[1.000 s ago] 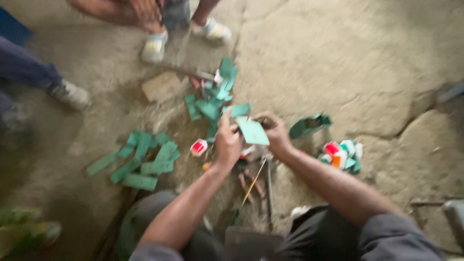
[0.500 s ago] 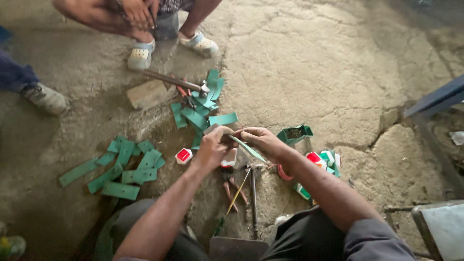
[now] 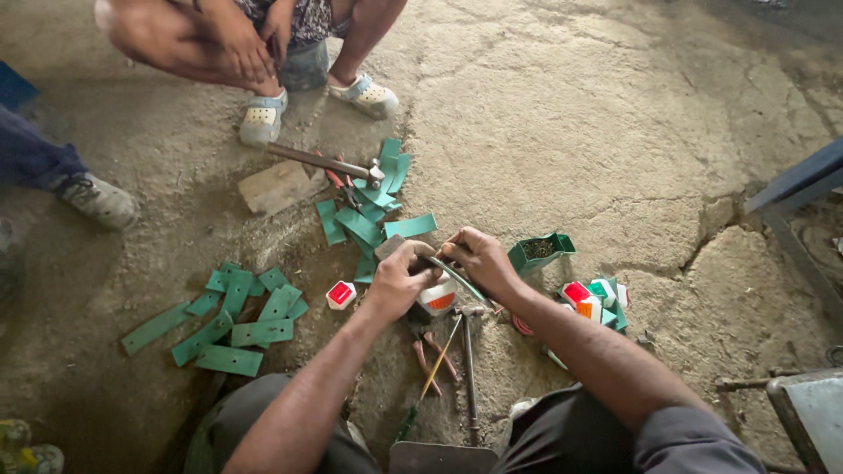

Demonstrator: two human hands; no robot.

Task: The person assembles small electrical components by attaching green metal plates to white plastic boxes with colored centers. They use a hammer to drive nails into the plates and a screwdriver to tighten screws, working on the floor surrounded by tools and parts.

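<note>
Between both hands' fingers [image 3: 436, 256], green strip [image 3: 457, 279]

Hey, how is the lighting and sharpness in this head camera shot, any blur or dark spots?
Head view: sharp, soft daylight, no glare; both hands, left hand and right hand, and the green strips read clearly; the bottom-left corner and left edge fall into shadow; frame edges bend slightly.

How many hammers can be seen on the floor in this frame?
2. One hammer lies near the wooden block, beyond the hands; a second hammer lies just below the left hand. Others may be hidden.
</note>
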